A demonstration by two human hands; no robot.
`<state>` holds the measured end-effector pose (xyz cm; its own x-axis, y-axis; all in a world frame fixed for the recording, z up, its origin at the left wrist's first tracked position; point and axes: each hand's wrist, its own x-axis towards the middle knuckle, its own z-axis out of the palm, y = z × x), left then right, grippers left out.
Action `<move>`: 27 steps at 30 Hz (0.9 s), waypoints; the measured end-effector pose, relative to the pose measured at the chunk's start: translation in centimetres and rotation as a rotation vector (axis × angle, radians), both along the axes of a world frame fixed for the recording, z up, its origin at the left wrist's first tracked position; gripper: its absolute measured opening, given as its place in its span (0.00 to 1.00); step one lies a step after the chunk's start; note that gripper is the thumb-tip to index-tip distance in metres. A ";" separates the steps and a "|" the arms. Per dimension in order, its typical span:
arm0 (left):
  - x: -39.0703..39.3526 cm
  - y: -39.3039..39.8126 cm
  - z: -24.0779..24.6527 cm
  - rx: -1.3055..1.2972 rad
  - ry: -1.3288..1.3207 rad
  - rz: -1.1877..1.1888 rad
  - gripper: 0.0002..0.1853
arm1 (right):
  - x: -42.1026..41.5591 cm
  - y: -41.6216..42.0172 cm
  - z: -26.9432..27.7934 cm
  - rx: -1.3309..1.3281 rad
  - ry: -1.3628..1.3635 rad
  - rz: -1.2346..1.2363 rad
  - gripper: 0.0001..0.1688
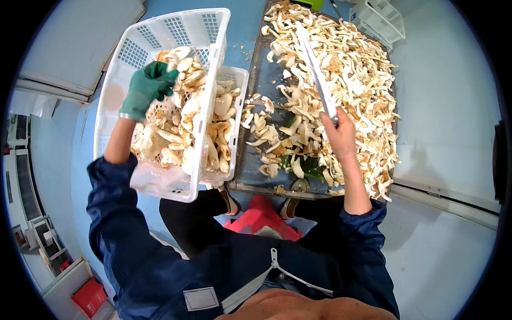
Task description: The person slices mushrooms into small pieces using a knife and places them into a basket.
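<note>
My right hand [342,136] grips a long knife [315,70] by its handle, the bright blade pointing away from me over cut mushroom pieces [360,88]. My left hand [150,88], in a green work glove, is over a white plastic crate [114,104] with latticed walls. Its fingers are curled beside large whole mushrooms [188,72] in the crate; whether they hold one is hidden. A small group of mushroom pieces [266,134] lies on the dark tabletop [267,76] between crate and knife. Part of a green surface [314,170] shows beneath the pieces near me.
A second white crate [240,120] with mushrooms stands partly under the first, against the table's left side. White baskets [380,20] are beyond the far right corner. A red plastic stool [260,218] is between my legs. A wall [440,100] runs along the right.
</note>
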<state>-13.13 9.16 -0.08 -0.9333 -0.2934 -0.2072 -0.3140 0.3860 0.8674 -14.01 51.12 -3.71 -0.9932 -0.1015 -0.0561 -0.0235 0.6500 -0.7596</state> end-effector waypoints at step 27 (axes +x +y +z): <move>8.5 22.9 -0.2 0.451 0.012 -0.273 0.08 | 4.3 -0.9 3.4 -0.020 0.142 0.397 0.32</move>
